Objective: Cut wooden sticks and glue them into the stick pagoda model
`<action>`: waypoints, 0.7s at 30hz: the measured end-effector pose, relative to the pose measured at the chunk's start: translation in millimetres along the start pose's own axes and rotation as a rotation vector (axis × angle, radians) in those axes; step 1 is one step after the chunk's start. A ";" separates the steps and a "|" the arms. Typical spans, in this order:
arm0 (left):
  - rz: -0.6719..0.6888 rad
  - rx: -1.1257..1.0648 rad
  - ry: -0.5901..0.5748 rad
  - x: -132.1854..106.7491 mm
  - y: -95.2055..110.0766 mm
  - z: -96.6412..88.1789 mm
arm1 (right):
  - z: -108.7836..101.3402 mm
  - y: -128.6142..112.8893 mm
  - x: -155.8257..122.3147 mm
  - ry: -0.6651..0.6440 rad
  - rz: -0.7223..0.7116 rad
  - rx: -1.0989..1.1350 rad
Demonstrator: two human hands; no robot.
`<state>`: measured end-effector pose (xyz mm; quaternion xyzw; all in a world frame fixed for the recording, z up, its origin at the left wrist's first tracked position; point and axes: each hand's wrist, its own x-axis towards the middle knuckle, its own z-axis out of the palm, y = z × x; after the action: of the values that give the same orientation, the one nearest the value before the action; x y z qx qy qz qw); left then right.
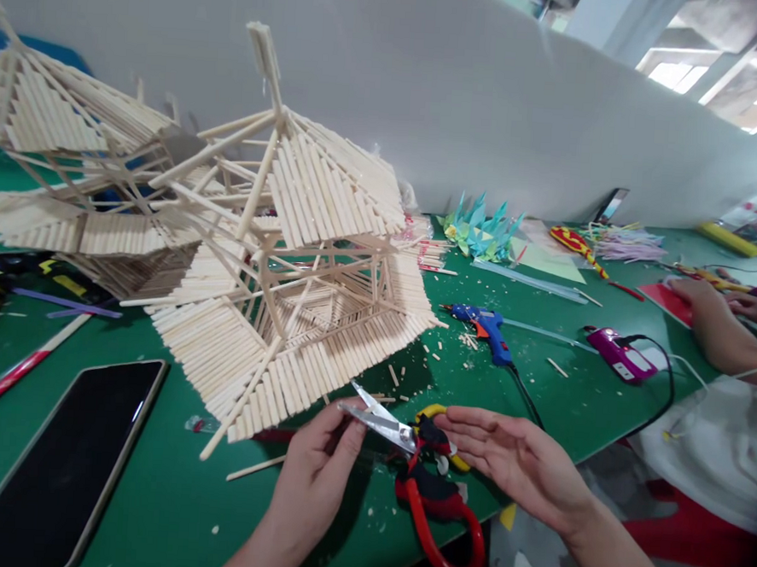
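My left hand (316,472) is at the near table edge with its fingers pinched together against the tips of the scissors' open blades. What it pinches is too small to make out. The scissors (427,487) have steel blades pointing left and red and black handles, with one red loop hanging over the table edge. My right hand (518,459) lies palm up with fingers stretched out, the fingertips touching the scissors near the pivot. Just behind the hands stands a tilted pavilion model of wooden sticks (291,252).
A second stick model (59,153) stands at the far left. A dark phone (66,461) lies at the front left. A blue glue gun (488,329), a purple glue gun (618,354) and paper crafts (484,230) sit on the green table (159,510). Another person's hands (716,313) work at the right.
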<state>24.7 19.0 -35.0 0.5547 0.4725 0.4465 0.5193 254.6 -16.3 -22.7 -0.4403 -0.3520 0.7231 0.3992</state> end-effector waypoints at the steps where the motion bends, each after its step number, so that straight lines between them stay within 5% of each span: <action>1: -0.010 0.001 0.002 0.3 0.1 0.4 | 0.0 -0.2 -0.1 0.003 -0.003 -0.010; 6: -0.045 -0.007 0.015 0.7 -0.1 2.2 | 1.9 3.1 0.0 0.048 -0.035 -0.149; 14: -0.045 -0.011 0.053 1.5 1.4 4.8 | 21.2 23.4 12.1 0.275 -0.190 -0.666; 21: -0.022 0.015 0.040 -0.7 8.6 11.1 | 19.5 34.9 14.9 0.333 -0.304 -0.826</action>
<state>36.1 16.5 -27.0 0.5445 0.4922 0.4480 0.5104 223.0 -21.3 -51.0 -0.6157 -0.6018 0.3753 0.3433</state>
